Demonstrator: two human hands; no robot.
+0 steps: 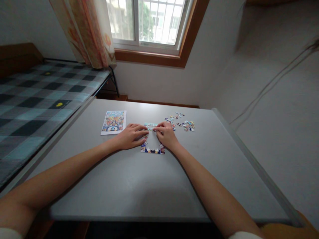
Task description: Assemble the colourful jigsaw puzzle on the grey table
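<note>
both hands on a part-built puzzle frame

the frame (pixel 152 151) lies flat on the table (pixel 149 189), straight ahead of the person, its long axis running away from them; only the border shows. the left hand (pixel 129 136) lies palm down, fingers loosely spread, on the frame's left side and top corner. the right hand (pixel 166 134) rests on the right side, thumb and forefinger pinched at the top edge; whether a loose piece sits between them is too small to tell. both hands are equally near. loose pieces (pixel 185 124) lie just beyond the right hand; a picture card (pixel 114 122) lies just left of the left. wide tabletop runs to the near edge; a bed (pixel 37 96) flanks the left
</note>
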